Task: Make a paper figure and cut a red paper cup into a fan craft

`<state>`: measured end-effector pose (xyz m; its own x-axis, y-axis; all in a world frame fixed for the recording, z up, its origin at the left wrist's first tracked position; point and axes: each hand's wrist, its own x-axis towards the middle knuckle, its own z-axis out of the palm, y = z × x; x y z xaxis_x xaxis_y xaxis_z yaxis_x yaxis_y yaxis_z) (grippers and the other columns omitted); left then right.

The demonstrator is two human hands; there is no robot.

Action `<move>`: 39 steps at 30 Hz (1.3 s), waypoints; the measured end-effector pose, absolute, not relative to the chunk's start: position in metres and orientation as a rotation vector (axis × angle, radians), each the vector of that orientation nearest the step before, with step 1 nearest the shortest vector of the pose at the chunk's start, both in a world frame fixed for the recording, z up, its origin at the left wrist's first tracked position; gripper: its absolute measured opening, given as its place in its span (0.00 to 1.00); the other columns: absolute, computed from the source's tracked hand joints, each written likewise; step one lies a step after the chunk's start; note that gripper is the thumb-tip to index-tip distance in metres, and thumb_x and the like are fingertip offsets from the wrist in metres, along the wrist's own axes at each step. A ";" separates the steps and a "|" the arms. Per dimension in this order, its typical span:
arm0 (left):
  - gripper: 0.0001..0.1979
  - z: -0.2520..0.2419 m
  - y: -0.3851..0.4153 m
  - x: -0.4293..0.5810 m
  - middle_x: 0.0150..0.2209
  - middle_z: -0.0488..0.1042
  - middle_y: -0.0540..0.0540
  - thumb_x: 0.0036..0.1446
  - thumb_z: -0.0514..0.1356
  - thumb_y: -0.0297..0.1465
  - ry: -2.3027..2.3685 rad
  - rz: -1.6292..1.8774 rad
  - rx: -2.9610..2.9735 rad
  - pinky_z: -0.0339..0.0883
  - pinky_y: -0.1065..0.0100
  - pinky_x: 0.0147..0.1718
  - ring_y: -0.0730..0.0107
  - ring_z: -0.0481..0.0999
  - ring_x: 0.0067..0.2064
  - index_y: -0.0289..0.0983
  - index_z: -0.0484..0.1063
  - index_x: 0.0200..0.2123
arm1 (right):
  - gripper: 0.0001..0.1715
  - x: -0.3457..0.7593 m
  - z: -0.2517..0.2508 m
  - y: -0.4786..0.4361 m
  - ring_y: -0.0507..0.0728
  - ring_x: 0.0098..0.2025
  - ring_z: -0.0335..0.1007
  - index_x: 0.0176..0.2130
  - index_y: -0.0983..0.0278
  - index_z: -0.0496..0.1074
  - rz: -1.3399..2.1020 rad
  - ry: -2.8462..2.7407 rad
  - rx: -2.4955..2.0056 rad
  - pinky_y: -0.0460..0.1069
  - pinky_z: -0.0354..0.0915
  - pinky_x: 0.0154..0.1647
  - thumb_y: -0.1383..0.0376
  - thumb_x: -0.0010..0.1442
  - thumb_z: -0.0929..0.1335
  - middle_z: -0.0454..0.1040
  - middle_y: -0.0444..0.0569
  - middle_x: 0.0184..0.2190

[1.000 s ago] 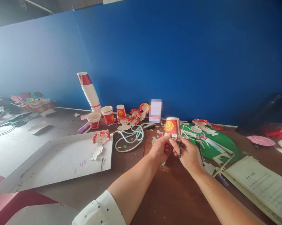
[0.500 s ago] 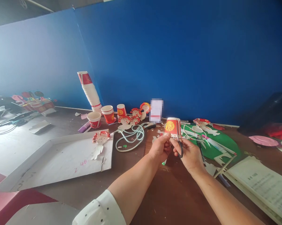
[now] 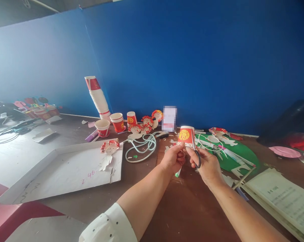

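Upside down in front of me is a red paper cup [image 3: 185,134] with a gold emblem and a white zigzag band along its lower edge. My left hand [image 3: 174,157] is closed on that lower edge. In my right hand [image 3: 206,165] is a pair of scissors [image 3: 197,158] with black handles, its blades upright against the cup's right side. Whether the blades are apart is too small to tell. Behind the right hand lies a green sheet [image 3: 242,151] with markers and paper scraps on it.
At the left lies a white box lid [image 3: 66,168] bearing a cut paper figure [image 3: 109,148]. Behind it lean stacked cups [image 3: 98,101], near loose cups [image 3: 102,128] and a coiled pale cable [image 3: 141,148]. An open book [image 3: 280,198] is at right; a blue partition [image 3: 192,60] stands behind.
My right hand and the scissors have shifted slightly right and down relative to the cup. The left hand keeps its hold on the cup, and the view has moved a little.
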<state>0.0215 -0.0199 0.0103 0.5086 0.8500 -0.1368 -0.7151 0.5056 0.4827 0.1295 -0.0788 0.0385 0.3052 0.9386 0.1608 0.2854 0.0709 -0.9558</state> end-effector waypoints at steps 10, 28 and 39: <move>0.18 0.006 -0.014 0.020 0.17 0.53 0.58 0.46 0.69 0.36 0.468 0.989 0.459 0.47 0.80 0.14 0.87 0.49 0.16 0.33 0.62 0.23 | 0.20 0.124 0.038 -0.077 0.53 0.23 0.67 0.30 0.63 0.72 0.835 -1.242 -1.382 0.47 0.64 0.25 0.49 0.49 0.71 0.73 0.44 0.21; 0.17 0.008 -0.008 0.018 0.17 0.51 0.57 0.47 0.67 0.36 0.460 1.086 0.465 0.39 0.78 0.14 0.86 0.46 0.17 0.33 0.63 0.21 | 0.20 0.129 0.009 -0.073 0.56 0.24 0.69 0.33 0.58 0.73 0.517 -1.569 -1.498 0.48 0.64 0.24 0.46 0.51 0.68 0.75 0.45 0.21; 0.19 0.002 -0.010 0.021 0.14 0.48 0.59 0.44 0.68 0.40 0.442 1.029 0.475 0.41 0.77 0.14 0.85 0.45 0.15 0.34 0.63 0.21 | 0.22 0.127 0.010 -0.074 0.55 0.22 0.68 0.33 0.59 0.73 0.519 -1.550 -1.497 0.48 0.62 0.24 0.44 0.52 0.68 0.75 0.45 0.20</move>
